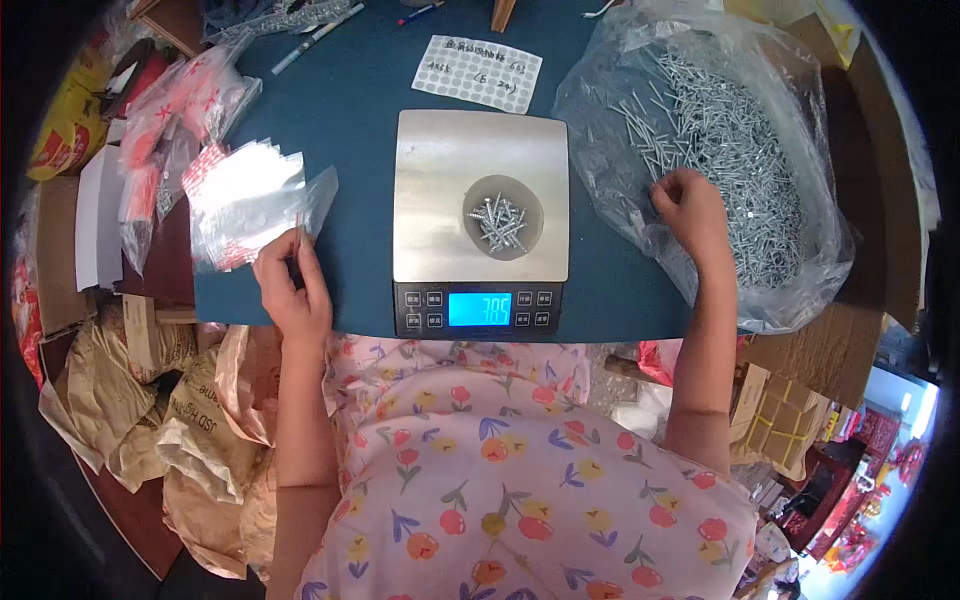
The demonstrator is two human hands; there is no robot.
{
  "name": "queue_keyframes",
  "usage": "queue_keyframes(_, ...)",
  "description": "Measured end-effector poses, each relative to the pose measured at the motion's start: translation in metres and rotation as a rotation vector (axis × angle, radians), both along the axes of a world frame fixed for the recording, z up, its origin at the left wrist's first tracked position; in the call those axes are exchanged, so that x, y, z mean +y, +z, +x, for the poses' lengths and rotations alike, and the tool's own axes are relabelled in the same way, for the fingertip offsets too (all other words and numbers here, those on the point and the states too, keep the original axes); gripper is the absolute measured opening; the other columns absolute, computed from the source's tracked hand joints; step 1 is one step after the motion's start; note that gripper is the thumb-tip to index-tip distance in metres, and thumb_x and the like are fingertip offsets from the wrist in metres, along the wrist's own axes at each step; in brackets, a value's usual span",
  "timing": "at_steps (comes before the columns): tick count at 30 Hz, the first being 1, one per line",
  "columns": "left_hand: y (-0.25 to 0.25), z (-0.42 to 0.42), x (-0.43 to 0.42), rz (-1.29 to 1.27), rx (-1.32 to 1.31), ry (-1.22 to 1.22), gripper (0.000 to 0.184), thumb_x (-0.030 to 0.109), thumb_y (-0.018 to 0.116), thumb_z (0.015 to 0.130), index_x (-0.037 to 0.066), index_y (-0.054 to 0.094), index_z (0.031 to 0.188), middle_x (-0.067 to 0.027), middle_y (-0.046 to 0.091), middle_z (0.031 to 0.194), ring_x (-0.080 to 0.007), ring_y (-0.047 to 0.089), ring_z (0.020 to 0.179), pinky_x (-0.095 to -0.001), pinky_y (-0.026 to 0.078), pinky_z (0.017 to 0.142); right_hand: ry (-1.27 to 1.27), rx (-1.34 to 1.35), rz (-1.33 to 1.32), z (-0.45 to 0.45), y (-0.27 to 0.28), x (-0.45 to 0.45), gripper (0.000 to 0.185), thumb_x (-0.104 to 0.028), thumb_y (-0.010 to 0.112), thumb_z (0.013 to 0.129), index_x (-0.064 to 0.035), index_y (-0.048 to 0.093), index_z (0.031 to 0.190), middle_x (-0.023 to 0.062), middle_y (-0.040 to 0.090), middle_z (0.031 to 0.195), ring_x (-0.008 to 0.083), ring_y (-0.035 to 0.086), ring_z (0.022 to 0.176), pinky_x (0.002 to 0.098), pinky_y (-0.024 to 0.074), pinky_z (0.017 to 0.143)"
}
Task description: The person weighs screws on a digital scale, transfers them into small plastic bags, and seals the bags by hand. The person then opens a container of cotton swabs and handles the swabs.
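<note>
A silver digital scale (430, 200) with a lit blue display stands in the middle of the dark table. On it a small round dish (480, 242) holds a pile of screws (502, 222). My left hand (295, 285), fingers pinched, is at the lower right corner of a stack of clear plastic bags (250, 200) and touches a bag's edge. My right hand (692, 215) is closed at the left side of the screw heap (755, 190) in a large clear plastic bag (600, 140); what its fingers hold, if anything, is hidden.
Behind the scale lies a sheet of round stickers (478, 73) with handwriting. A marker (318, 38) and a pen (420, 13) are at the far edge. Red-printed plastic bags (150, 130) lie at the left, above brown paper sacks (200, 470). A cardboard box (850, 340) stands at the right.
</note>
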State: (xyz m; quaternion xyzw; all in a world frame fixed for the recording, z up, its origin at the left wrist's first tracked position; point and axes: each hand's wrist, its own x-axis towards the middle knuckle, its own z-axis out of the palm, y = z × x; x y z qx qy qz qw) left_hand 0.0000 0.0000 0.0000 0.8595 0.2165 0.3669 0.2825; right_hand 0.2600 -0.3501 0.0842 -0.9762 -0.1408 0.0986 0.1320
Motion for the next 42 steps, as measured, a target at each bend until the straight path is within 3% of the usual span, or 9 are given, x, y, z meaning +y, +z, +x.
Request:
queue_keyframes(5, 0.001, 0.001, 0.005, 0.137, 0.006, -0.018, 0.013, 0.007, 0.055, 0.095, -0.002, 0.060, 0.104, -0.0108, 0.061, 0.096, -0.0164, 0.057, 0.086, -0.0270, 0.046, 0.078, 0.348, -0.027, 0.529, -0.035, 0.031, 0.043, 0.020, -0.017, 0.072, 0.078, -0.0012, 0.067, 0.088, 0.0129, 0.066, 0.082, 0.0245, 0.063, 0.069, 0.0339, 0.0496, 0.064)
queue_keyframes(13, -0.003, -0.003, 0.010, -0.022, -0.089, -0.073, 0.011, 0.003, 0.052, 0.096, -0.004, 0.057, 0.103, -0.0091, 0.059, 0.094, -0.0153, 0.059, 0.086, -0.0269, 0.047, 0.081, 0.446, -0.104, 0.524, -0.040, 0.050, 0.077, 0.023, -0.016, 0.070, 0.083, -0.0008, 0.065, 0.100, 0.0129, 0.065, 0.092, 0.0236, 0.063, 0.077, 0.0316, 0.0493, 0.064)
queue_keyframes(18, 0.034, -0.011, -0.009, -0.360, -0.112, -0.211, 0.005, 0.000, 0.058, 0.091, 0.001, 0.058, 0.086, -0.0072, 0.058, 0.083, -0.0129, 0.053, 0.073, -0.0251, 0.044, 0.067, 0.446, -0.013, 0.495, -0.053, 0.067, 0.056, 0.020, -0.014, 0.068, 0.084, -0.0014, 0.066, 0.099, 0.0129, 0.066, 0.090, 0.0243, 0.064, 0.080, 0.0325, 0.0503, 0.065)
queue_keyframes(23, 0.111, -0.001, -0.060, -0.134, -0.032, -0.828, 0.010, 0.009, 0.073, 0.073, 0.003, 0.067, 0.079, -0.0042, 0.052, 0.067, -0.0212, 0.051, 0.061, -0.0308, 0.044, 0.058, 0.743, 0.339, 0.670, -0.092, 0.082, 0.067, 0.022, -0.016, 0.072, 0.081, -0.0031, 0.067, 0.099, 0.0088, 0.066, 0.090, 0.0211, 0.063, 0.079, 0.0317, 0.0481, 0.067)
queue_keyframes(28, 0.120, -0.006, -0.091, -0.123, -0.130, -1.265, 0.022, 0.011, 0.068, 0.064, 0.005, 0.068, 0.086, -0.0041, 0.051, 0.071, -0.0198, 0.051, 0.063, -0.0309, 0.041, 0.056, 1.236, 0.500, 0.789, -0.121, 0.079, 0.078, 0.018, -0.020, 0.074, 0.080, -0.0056, 0.064, 0.084, 0.0044, 0.061, 0.078, 0.0226, 0.059, 0.069, 0.0335, 0.0441, 0.058)
queue_keyframes(31, 0.119, -0.005, -0.094, -0.204, -0.249, -1.406, 0.024, 0.013, 0.068, 0.066, 0.006, 0.066, 0.088, -0.0040, 0.051, 0.073, -0.0203, 0.050, 0.064, -0.0322, 0.042, 0.059, 1.345, 0.558, 0.802, -0.126, 0.081, 0.077, 0.020, -0.022, 0.072, 0.082, -0.0066, 0.060, 0.078, 0.0041, 0.056, 0.072, 0.0232, 0.058, 0.065, 0.0344, 0.0427, 0.053)
queue_keyframes(34, 0.129, -0.007, -0.092, -0.170, 0.045, -1.436, 0.023, 0.017, 0.068, 0.069, 0.008, 0.066, 0.089, -0.0042, 0.058, 0.083, -0.0216, 0.056, 0.074, -0.0341, 0.045, 0.071, 1.345, 0.601, 0.826, -0.125, 0.086, 0.070, 0.024, -0.024, 0.068, 0.085, -0.0063, 0.054, 0.075, 0.0057, 0.051, 0.069, 0.0248, 0.057, 0.064, 0.0360, 0.0443, 0.053)
queue_keyframes(37, 0.128, -0.022, -0.093, -0.120, -0.233, -1.220, 0.014, 0.018, 0.069, 0.074, 0.011, 0.066, 0.086, -0.0047, 0.063, 0.099, -0.0245, 0.061, 0.093, -0.0370, 0.044, 0.083, 1.295, 0.651, 0.864, -0.120, 0.086, 0.069, 0.026, -0.024, 0.068, 0.084, -0.0058, 0.054, 0.071, 0.0049, 0.051, 0.067, 0.0249, 0.056, 0.061, 0.0359, 0.0443, 0.051)
queue_keyframes(42, 0.142, -0.018, -0.077, -0.181, -0.012, -1.279, 0.011, 0.015, 0.074, 0.074, 0.012, 0.067, 0.081, -0.0093, 0.062, 0.112, -0.0327, 0.056, 0.116, -0.0547, 0.030, 0.102, 1.174, 0.506, 0.858, -0.108, 0.082, 0.064, 0.017, -0.019, 0.073, 0.082, -0.0066, 0.064, 0.073, 0.0034, 0.060, 0.068, 0.0212, 0.059, 0.059, 0.0326, 0.0420, 0.049)
